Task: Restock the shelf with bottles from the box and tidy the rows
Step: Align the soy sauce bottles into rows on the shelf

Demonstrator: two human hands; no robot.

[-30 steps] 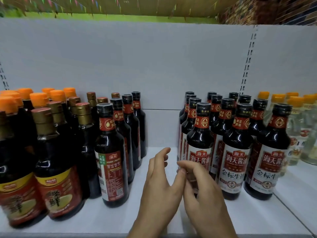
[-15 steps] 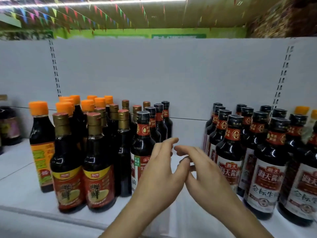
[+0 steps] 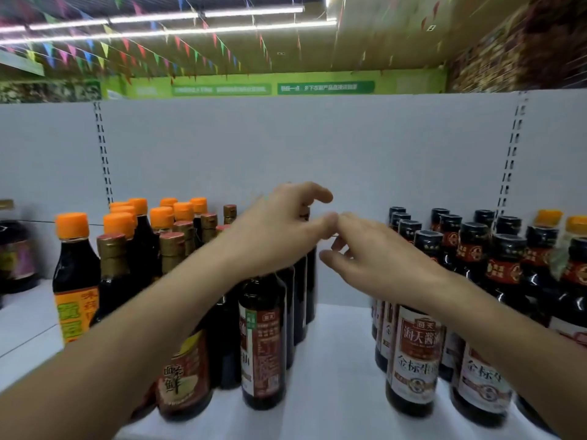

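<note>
Hands meet at mid-height in the head view, over a white metal shelf (image 3: 333,360) stocked with sauce bottles. The left hand (image 3: 279,230) reaches across the tops of a single-file row of dark glass bottles with brown-red labels (image 3: 262,344). Its fingers are curled downward, index finger and thumb apart, with a bottle top showing between them; whether it grips that bottle cannot be told. The right hand (image 3: 381,258) hovers just beside it, fingers loosely bent and holding nothing, its fingertips touching the left thumb. Under the right forearm stands a block of black-capped dark bottles with red-and-white labels (image 3: 416,344), well apart from the row. Further left stand gold-foil-capped bottles (image 3: 111,268) and orange-capped bottles (image 3: 72,265). A white back panel (image 3: 317,147) rises behind, with strings of coloured pennants (image 3: 127,46) above.
</note>
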